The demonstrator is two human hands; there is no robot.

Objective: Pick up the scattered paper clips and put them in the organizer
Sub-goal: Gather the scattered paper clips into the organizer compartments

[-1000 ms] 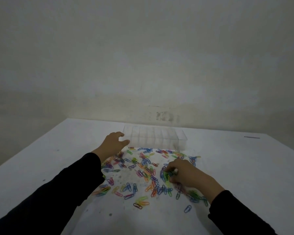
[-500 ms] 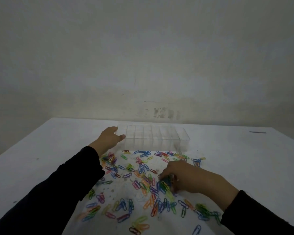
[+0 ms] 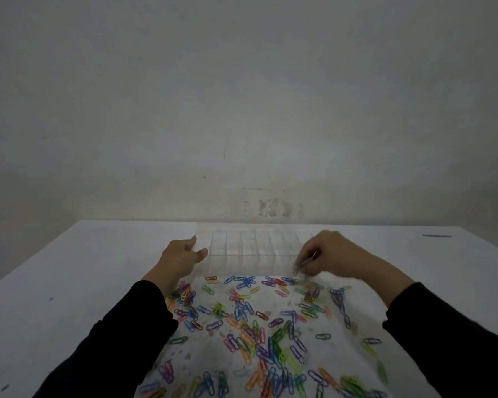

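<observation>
Dozens on table: coloured plastic-coated paper clips [image 3: 259, 326] lie scattered on the white tabletop [image 3: 69, 282], between the two black sleeves [image 3: 121, 340], just in front of the organizer.
Organizer: clear plastic compartmented organizer box [image 3: 253, 248] at the far side of the spread, lid-less as far as visible; compartments look empty, though clear walls make that hard to judge.
Right hand: right hand [image 3: 328, 254] at the box's right end, fingers curled, pinching a small bunch of clips [image 3: 304, 265], bluish, blurred; count unreadable.
Left hand: left hand [image 3: 181, 259] at the box's left end, thumb and fingers loosely spread, touching or nearly touching the wall; holds nothing, seems to steady the box.
Change: a second ago the right hand was down in the middle of the pile gathering clips; now it has carried them up to the box edge. Left hand has stayed at the left end.
Meaning: first visible load is at the drop point, not yet released. Whether it hangs over the rightmost compartment or just in front of the wall, cannot tell.
Progress: early; nearly all clips remain on the table.
</observation>
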